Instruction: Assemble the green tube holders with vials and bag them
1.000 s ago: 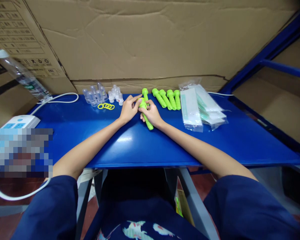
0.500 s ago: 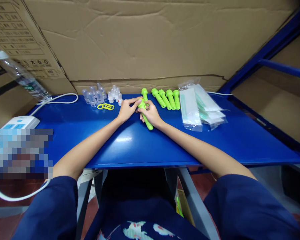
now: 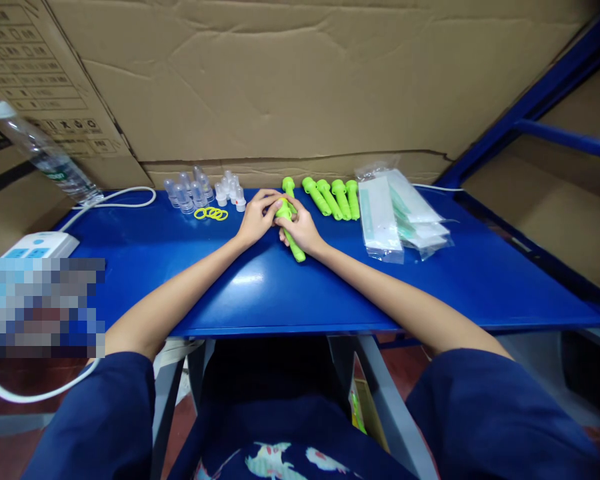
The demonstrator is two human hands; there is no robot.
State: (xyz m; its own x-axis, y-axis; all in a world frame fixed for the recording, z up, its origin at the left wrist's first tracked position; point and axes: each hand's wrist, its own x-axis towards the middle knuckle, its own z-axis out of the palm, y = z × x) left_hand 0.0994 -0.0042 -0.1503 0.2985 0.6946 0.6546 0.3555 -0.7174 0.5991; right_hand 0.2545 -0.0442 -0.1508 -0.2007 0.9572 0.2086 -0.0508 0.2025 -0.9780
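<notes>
My right hand [image 3: 303, 229] is wrapped round a bright green plastic torch-shaped piece [image 3: 295, 249], whose lower end sticks out onto the blue table [image 3: 260, 287]. The fingers of my left hand [image 3: 257, 217] are curled onto the wide head end of the same piece [image 3: 281, 207]. Just behind my hands lies another green piece [image 3: 289, 186], and a row of several more green pieces [image 3: 331, 195] lies to the right. Several yellow rings [image 3: 211, 213] lie left of my left hand.
Small clear plastic caps [image 3: 189, 191] and white ones [image 3: 231, 189] stand at the back left. A stack of clear plastic bags [image 3: 400, 213] lies at the right. A water bottle [image 3: 45, 155], a white cable [image 3: 115, 199] and a power strip [image 3: 35, 245] are at the far left. Cardboard [image 3: 300, 87] walls the back.
The fingers of my left hand have curled in from a stretched pose onto the head of the green piece. My right hand and the piece have hardly moved.
</notes>
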